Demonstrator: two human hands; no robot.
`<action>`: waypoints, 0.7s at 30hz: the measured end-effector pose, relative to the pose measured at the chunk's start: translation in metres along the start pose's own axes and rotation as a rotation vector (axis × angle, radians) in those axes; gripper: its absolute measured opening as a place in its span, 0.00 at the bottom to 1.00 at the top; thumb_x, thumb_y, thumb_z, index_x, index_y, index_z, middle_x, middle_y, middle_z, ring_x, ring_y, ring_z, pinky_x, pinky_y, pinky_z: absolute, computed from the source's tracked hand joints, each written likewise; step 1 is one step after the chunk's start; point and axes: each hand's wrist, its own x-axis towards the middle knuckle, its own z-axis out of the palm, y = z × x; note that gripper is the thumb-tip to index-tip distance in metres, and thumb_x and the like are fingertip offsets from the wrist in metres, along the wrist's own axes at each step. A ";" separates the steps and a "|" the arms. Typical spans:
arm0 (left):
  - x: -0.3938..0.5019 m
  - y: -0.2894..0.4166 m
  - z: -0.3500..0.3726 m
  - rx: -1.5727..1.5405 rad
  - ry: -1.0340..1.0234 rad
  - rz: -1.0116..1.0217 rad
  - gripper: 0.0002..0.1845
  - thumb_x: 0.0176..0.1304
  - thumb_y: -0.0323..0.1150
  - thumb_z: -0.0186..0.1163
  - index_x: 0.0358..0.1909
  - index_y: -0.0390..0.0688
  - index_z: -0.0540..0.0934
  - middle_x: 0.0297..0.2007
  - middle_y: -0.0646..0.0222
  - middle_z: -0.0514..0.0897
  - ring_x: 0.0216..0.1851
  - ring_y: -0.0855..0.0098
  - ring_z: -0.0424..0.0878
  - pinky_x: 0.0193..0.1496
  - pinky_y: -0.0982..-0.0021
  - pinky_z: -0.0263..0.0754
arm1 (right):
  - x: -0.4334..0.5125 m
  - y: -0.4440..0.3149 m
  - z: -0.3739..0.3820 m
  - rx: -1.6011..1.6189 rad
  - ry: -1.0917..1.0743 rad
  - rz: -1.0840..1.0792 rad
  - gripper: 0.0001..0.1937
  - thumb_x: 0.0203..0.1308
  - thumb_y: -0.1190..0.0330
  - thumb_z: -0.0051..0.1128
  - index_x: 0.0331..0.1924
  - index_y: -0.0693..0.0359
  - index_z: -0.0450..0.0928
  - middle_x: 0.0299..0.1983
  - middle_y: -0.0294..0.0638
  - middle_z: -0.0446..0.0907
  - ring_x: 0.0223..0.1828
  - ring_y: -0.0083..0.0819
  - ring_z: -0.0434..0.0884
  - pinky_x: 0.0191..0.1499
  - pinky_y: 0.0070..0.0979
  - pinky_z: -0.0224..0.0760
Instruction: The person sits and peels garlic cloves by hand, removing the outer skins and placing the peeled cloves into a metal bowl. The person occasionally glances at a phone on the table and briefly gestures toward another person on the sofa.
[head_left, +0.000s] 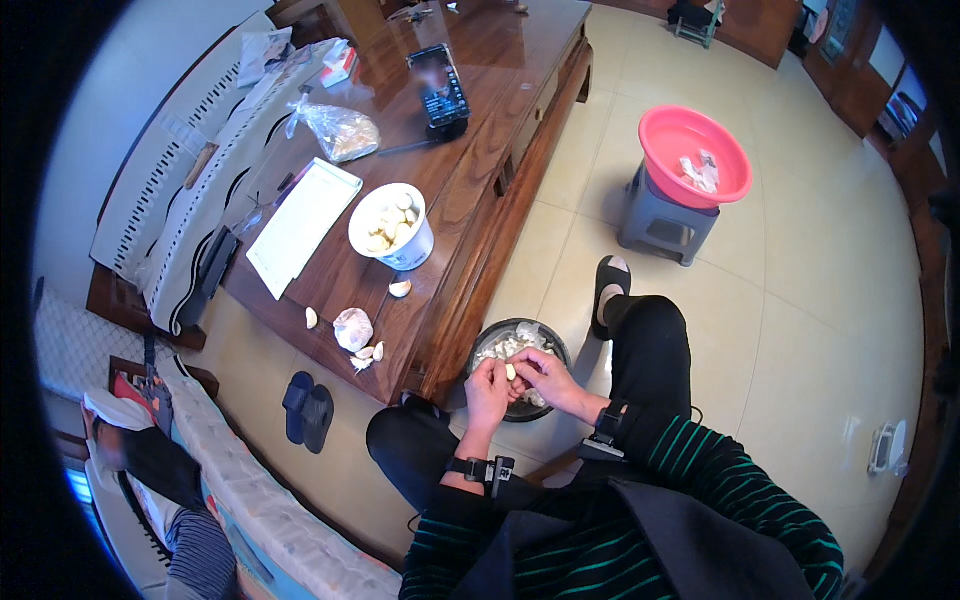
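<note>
Between the fingertips of my left hand (490, 390) and my right hand (551, 381) is a pale garlic clove (511, 371), touched by both. The hands are close together above a round dark bin (562, 352) that holds whitish garlic skins. On the wooden table to the left, a white tub (411, 257) contains several peeled cloves. A single clove (400, 289) lies just below the tub. Near the table's corner sit a garlic bulb (352, 330) and several loose cloves, with another clove (311, 318) to their left.
The wooden table (480, 172) also bears a notepad (307, 217), a plastic bag (341, 135) and a phone on a stand (439, 86). A pink basin (652, 165) rests on a grey stool (664, 225). Slippers (308, 412) lie on the floor. A person (169, 480) reclines at lower left.
</note>
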 end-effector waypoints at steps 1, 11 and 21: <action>0.000 0.001 0.000 0.003 -0.002 0.018 0.17 0.75 0.34 0.52 0.27 0.36 0.74 0.20 0.69 0.80 0.18 0.82 0.77 0.21 0.78 0.73 | 0.002 0.002 0.002 0.079 -0.003 0.057 0.09 0.73 0.71 0.51 0.51 0.65 0.74 0.34 0.36 0.80 0.32 0.20 0.80 0.37 0.20 0.77; -0.002 0.003 -0.006 -0.057 -0.092 0.001 0.13 0.75 0.34 0.50 0.34 0.37 0.77 0.21 0.70 0.77 0.21 0.79 0.77 0.24 0.78 0.72 | 0.022 -0.104 0.006 -0.114 0.065 -0.207 0.17 0.69 0.70 0.56 0.58 0.64 0.71 0.47 0.36 0.79 0.45 0.21 0.78 0.45 0.21 0.74; -0.006 0.002 -0.013 0.073 -0.023 -0.008 0.10 0.70 0.33 0.56 0.35 0.35 0.79 0.21 0.67 0.81 0.19 0.76 0.80 0.22 0.73 0.75 | 0.132 -0.259 0.081 -0.310 0.111 -0.740 0.14 0.68 0.72 0.57 0.55 0.66 0.73 0.46 0.39 0.81 0.41 0.22 0.80 0.44 0.21 0.76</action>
